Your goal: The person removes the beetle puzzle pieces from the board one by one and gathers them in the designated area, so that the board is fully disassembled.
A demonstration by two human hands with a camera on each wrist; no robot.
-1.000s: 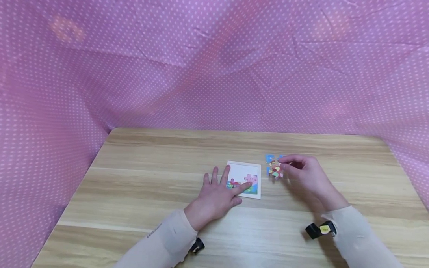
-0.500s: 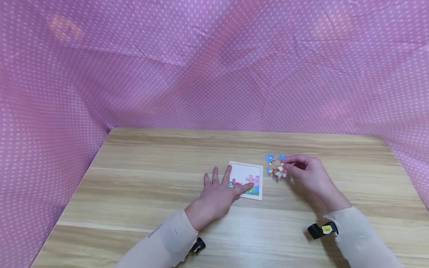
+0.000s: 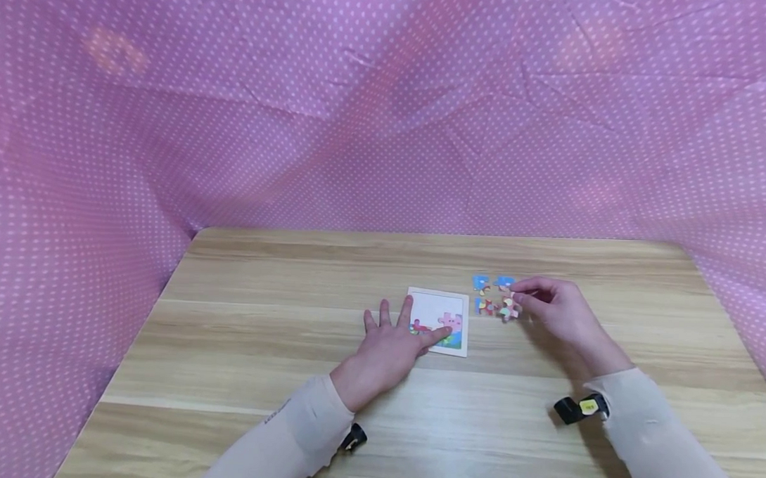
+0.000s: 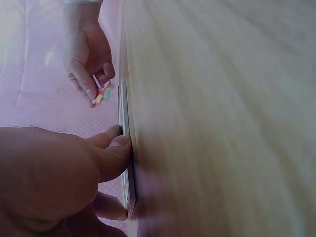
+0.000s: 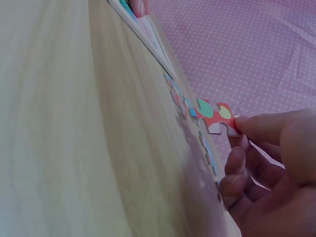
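Note:
A red jigsaw piece with green and yellow spots [image 5: 215, 116] is pinched between the thumb and finger of my right hand [image 3: 558, 312]. In the head view the piece stands over the right side of a small group of loose pieces. My left hand [image 3: 385, 355] rests with spread fingers on a square white-rimmed puzzle tray [image 3: 438, 303], its thumb at the near edge. Inside the tray, pink pig-face and green-and-blue pieces [image 3: 452, 324] fill the lower part; the upper part shows bare white. The left fingers partly hide the tray's left side.
Loose jigsaw pieces lie just right of the tray: a blue one [image 3: 481, 280] and another blue one [image 3: 504, 280] at the back, a red-and-blue one [image 3: 485, 307] nearer. Black wrist cameras sit under both sleeves. A pink dotted curtain [image 3: 387, 126] hangs behind the wooden table [image 3: 280, 277].
My right hand has shifted slightly right with the pinched piece, uncovering more of the loose pieces. The left hand stays on the tray, which has barely moved.

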